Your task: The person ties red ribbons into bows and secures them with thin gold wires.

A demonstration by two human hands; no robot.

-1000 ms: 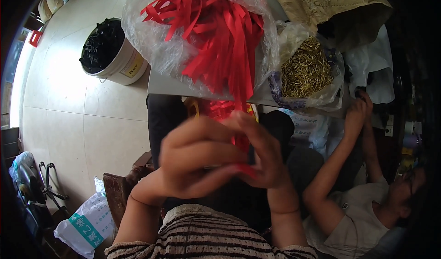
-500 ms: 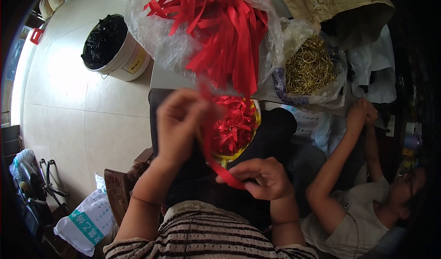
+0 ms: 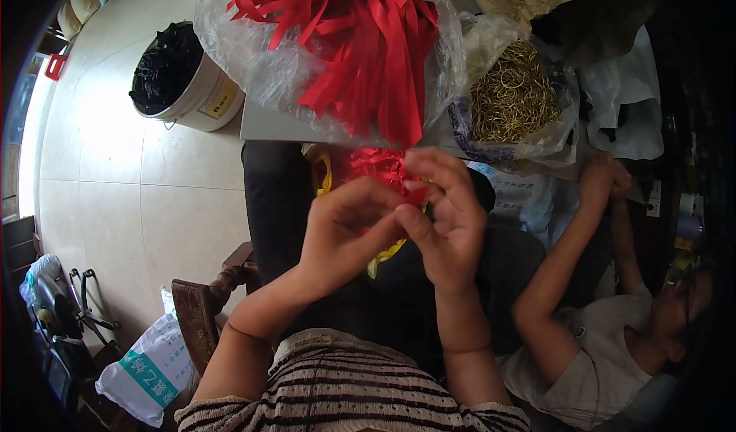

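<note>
Both my hands meet in front of me, over the basket between my knees. My left hand pinches a red ribbon with thumb and forefinger. From the other side, the thumb and fingers of my right hand close on the same ribbon, the fingers curled around it. Most of the ribbon is hidden by the fingers. Behind and below my hands, looped red ribbon pieces fill the yellow-edged basket, which my hands partly cover. Long red ribbon strips lie on a clear plastic bag on the table.
Gold-coloured wire pieces lie heaped in a plastic-lined container on the right. A white bucket with a black liner stands on the floor at left. A co-worker's hands are at the right. A wooden chair arm is beside my left elbow.
The ribbon was stretched between my separated hands. My left hand has come down and right, my right hand has risen, and they now meet on the ribbon.
</note>
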